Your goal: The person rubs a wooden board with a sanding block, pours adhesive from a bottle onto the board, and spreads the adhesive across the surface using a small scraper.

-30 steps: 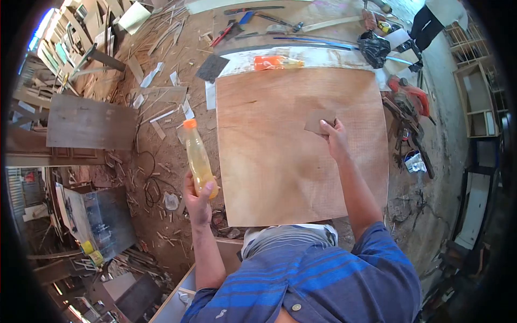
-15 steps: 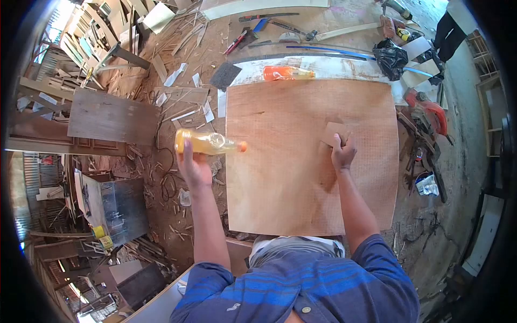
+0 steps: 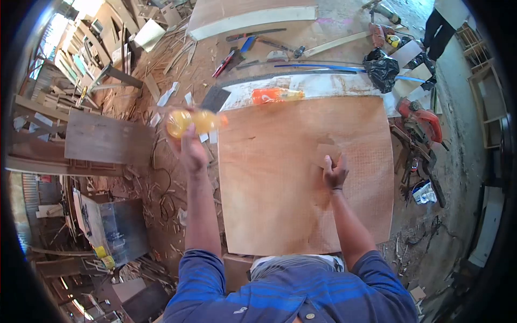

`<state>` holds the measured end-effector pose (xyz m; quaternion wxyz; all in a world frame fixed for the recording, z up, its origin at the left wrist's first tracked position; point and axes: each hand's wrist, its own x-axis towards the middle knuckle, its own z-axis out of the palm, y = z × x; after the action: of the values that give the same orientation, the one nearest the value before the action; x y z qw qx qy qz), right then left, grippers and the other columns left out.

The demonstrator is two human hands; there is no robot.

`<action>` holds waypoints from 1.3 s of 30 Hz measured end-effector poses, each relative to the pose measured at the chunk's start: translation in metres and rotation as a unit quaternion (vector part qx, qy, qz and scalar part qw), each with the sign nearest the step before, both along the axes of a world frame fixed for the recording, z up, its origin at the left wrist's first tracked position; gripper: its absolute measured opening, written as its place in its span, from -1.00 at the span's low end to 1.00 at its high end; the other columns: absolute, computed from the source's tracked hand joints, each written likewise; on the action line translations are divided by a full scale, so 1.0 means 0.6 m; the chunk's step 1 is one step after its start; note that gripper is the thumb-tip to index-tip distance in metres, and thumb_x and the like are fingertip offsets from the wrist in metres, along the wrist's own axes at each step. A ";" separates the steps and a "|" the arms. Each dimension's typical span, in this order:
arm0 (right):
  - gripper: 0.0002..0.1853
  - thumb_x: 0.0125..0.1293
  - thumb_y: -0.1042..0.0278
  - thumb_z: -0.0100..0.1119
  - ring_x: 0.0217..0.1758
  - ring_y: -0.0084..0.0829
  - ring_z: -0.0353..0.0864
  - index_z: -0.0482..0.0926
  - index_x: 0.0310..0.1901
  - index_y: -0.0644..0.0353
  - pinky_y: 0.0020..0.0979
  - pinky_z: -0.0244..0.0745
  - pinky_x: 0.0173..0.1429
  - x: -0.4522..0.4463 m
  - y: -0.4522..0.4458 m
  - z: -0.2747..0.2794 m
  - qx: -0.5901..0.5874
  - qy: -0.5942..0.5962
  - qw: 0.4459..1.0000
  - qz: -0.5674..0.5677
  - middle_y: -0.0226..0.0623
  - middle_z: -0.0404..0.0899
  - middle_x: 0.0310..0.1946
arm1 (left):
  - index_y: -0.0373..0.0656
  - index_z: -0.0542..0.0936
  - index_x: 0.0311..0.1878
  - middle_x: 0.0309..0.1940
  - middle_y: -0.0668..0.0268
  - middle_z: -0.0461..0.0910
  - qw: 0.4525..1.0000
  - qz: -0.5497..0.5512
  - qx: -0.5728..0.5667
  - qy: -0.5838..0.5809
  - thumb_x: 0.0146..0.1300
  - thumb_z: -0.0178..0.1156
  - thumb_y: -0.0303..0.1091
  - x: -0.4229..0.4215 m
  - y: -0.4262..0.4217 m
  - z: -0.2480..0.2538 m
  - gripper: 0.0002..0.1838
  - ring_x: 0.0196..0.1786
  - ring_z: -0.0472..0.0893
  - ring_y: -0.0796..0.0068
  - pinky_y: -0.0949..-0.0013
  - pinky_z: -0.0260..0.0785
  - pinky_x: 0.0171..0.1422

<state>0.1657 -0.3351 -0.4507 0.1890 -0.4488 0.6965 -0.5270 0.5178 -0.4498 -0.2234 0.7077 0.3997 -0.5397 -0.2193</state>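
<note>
A plastic bottle of yellow liquid (image 3: 202, 121) with an orange cap is in my left hand (image 3: 192, 151), fingers wrapped round it. It lies nearly level beyond the left edge of a plywood sheet (image 3: 269, 188), cap to the right, blurred by motion. My right hand (image 3: 336, 173) pinches a flat brown rectangular piece (image 3: 326, 153), resting on the sheet right of its middle; the piece's material is unclear. Dark, damp-looking patches mark the wood around that hand. Along the sheet's far edge lies a second bottle (image 3: 266, 96) with an orange-red label.
A red power tool (image 3: 425, 119) lies right of the sheet, near a white container (image 3: 424, 192). Beyond are a black plastic bag (image 3: 381, 70), a hammer (image 3: 298, 52) and wood strips. Scrap wood covers the floor at left. A person in dark trousers (image 3: 437, 33) stands far right.
My left hand has lifted the bottle farther away from me and slightly left. The view has tilted, so the sheet sits lower. My right hand still grips the flat piece on the sheet.
</note>
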 end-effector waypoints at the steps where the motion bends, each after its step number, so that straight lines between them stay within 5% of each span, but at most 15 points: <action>1: -0.56 0.34 0.30 0.31 0.04 0.04 0.74 0.53 0.17 0.37 -0.11 0.62 0.11 -0.003 0.003 -0.009 0.008 0.019 1.000 0.004 0.11 0.71 -0.03 | -0.22 0.39 0.22 0.06 0.08 0.56 0.995 -0.020 0.062 0.075 0.48 0.15 -0.16 0.006 -0.006 -0.036 -0.59 0.10 0.55 0.23 0.12 0.43 0.28; 4: -0.48 0.33 0.27 0.32 0.04 0.11 0.74 0.51 0.25 0.38 -0.08 0.63 0.10 -0.009 0.002 0.001 0.039 0.029 0.999 0.010 0.17 0.70 -0.02 | -0.23 0.45 0.15 -0.07 0.12 0.60 0.979 -0.088 0.093 0.159 0.52 0.06 0.09 0.002 -0.029 -0.064 -0.49 0.05 0.59 0.24 0.15 0.44 0.23; 5: -0.47 0.33 0.27 0.32 0.02 0.13 0.74 0.51 0.25 0.38 -0.07 0.64 0.08 -0.007 0.005 0.005 0.052 0.023 0.998 0.017 0.17 0.70 -0.03 | -0.22 0.51 0.07 -0.21 0.13 0.62 0.976 -0.026 0.118 0.182 0.51 -0.08 0.32 -0.004 -0.050 -0.073 -0.33 -0.08 0.64 0.24 0.14 0.51 0.10; 9: -0.51 0.33 0.25 0.33 -0.05 0.15 0.74 0.53 0.20 0.36 -0.04 0.64 0.01 -0.004 0.003 -0.004 0.029 0.017 0.999 0.010 0.15 0.71 -0.08 | -0.21 0.58 -0.17 -0.51 0.21 0.57 0.960 0.035 0.148 0.237 0.39 -0.06 0.47 -0.011 -0.108 -0.066 -0.23 -0.36 0.63 0.25 0.16 0.51 -0.16; 12: -0.56 0.32 0.23 0.34 -0.10 0.18 0.72 0.56 0.12 0.33 -0.01 0.63 -0.05 -0.003 0.003 -0.004 0.027 0.027 0.999 0.007 0.13 0.70 -0.14 | -0.21 0.58 -0.20 -0.52 0.22 0.54 0.967 0.029 0.160 0.196 0.37 -0.06 0.49 -0.017 -0.126 -0.055 -0.21 -0.41 0.61 0.29 0.23 0.49 -0.26; 13: -0.58 0.32 0.22 0.34 -0.11 0.19 0.71 0.57 0.09 0.32 -0.01 0.62 -0.06 -0.005 0.004 -0.006 0.037 0.034 0.999 0.009 0.13 0.70 -0.16 | -0.23 0.54 -0.14 -0.52 0.20 0.53 0.965 0.011 0.146 0.219 0.53 -0.19 0.35 -0.017 -0.136 -0.057 -0.29 -0.50 0.59 0.32 0.27 0.51 -0.38; 22: -0.63 0.33 0.18 0.34 -0.15 0.22 0.69 0.57 0.01 0.27 0.04 0.60 -0.10 -0.004 0.005 -0.006 0.042 0.046 0.998 0.008 0.12 0.69 -0.20 | -0.23 0.57 -0.20 -0.53 0.22 0.51 0.979 -0.014 0.148 0.142 0.47 -0.17 0.39 -0.039 -0.169 -0.068 -0.25 -0.56 0.54 0.31 0.28 0.49 -0.43; 31: -0.66 0.33 0.19 0.34 -0.19 0.17 0.72 0.57 -0.01 0.24 0.00 0.62 -0.15 -0.002 0.002 0.007 0.033 0.030 0.999 0.007 0.09 0.71 -0.23 | -0.26 0.57 -0.22 -0.58 0.25 0.54 0.984 -0.065 0.142 0.081 0.57 -0.27 0.19 -0.104 -0.180 -0.077 -0.33 -0.60 0.54 0.41 0.37 0.47 -0.44; 39: -0.67 0.31 0.20 0.34 -0.21 0.16 0.71 0.58 -0.05 0.26 0.02 0.61 -0.14 -0.003 0.001 0.014 0.002 0.028 1.000 0.009 0.10 0.68 -0.27 | -0.26 0.54 -0.18 -0.40 0.18 0.58 0.980 -0.122 0.141 0.068 0.58 -0.29 0.20 -0.187 -0.197 -0.090 -0.33 -0.57 0.55 0.37 0.33 0.47 -0.46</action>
<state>0.1637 -0.3343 -0.4423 0.1752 -0.4688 0.6985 -0.5115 0.4056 -0.5682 -0.2773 0.6473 0.4103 -0.4988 -0.4048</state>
